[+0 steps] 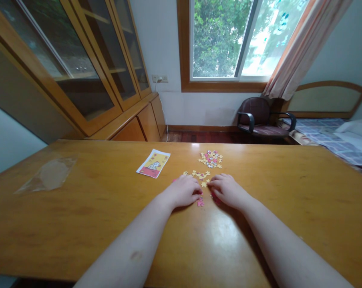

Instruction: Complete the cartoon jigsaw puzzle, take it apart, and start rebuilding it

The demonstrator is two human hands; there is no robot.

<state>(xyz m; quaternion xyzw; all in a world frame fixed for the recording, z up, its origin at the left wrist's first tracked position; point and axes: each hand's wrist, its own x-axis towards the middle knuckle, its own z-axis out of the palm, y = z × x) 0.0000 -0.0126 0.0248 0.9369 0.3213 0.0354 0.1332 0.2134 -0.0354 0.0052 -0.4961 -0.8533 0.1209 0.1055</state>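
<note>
Both hands rest on the table amid small jigsaw puzzle pieces. My left hand (186,193) is closed, its curled fingertips at a pink puzzle piece (200,203) and partly covering others. Opposite it, my right hand (226,190) is also closed, with its fingertips at the edge of a yellow puzzle piece (204,184); pink pieces show partly under its palm. Just beyond the hands lies a loose row of mostly yellow pieces (199,175). Farther back is a heap of mixed yellow, pink and white pieces (211,159). What exactly each fingertip pinches is too small to make out.
A picture card (153,163) in yellow and pink lies left of the pieces. A clear plastic bag (50,174) is at the left of the wooden table (93,216). Beyond stand a glass-door cabinet (115,108), an armchair (257,116) and a bed (328,132).
</note>
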